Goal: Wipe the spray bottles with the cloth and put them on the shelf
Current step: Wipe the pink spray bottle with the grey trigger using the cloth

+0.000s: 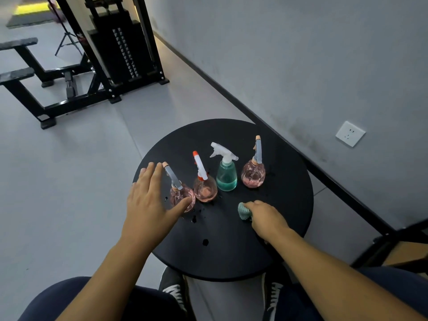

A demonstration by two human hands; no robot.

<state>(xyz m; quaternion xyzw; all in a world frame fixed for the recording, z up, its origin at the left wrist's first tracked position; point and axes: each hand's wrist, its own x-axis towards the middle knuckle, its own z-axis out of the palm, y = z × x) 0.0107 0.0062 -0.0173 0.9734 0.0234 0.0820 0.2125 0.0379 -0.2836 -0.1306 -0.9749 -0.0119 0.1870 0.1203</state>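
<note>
Room: grey floor and grey wall with a dark skirting strip; a white wall socket (350,133) sits low on the wall at right.
Gym machine (120,42): black steel frame with a weight stack, upper left, partly cut off by the top and left edges.
Surface (289,193): round, matt black top, seen from above; dark wet droplets (194,218) speckle it near the front bottles.
Person: seated, dark trousers and black shoes with white marks under the near rim; both forearms bare.
Left hand (148,200): fingers straight and spread, palm down, just beside the leftmost bottle; whether the thumb touches the glass cannot be told.
Right hand (266,216): fingers curled around the cloth, pressing it on the surface.
Spray bottles: four stand upright in a loose row across the surface, long axes vertical.
Leftmost bottle (183,195): round clear pink body, grey nozzle with a tan tip leaning up and left; body partly hidden by the thumb.
Second bottle (205,189): round pink body, white nozzle with an orange tip, leaning up and left.
Teal bottle (226,176): tapered translucent green body, white trigger head with its spout pointing right.
Rightmost bottle (253,173): round pink body, grey nozzle with a tan tip pointing straight up.
Cloth (244,210): pale teal, ribbed, bunched; mostly hidden under the right hand.
</note>
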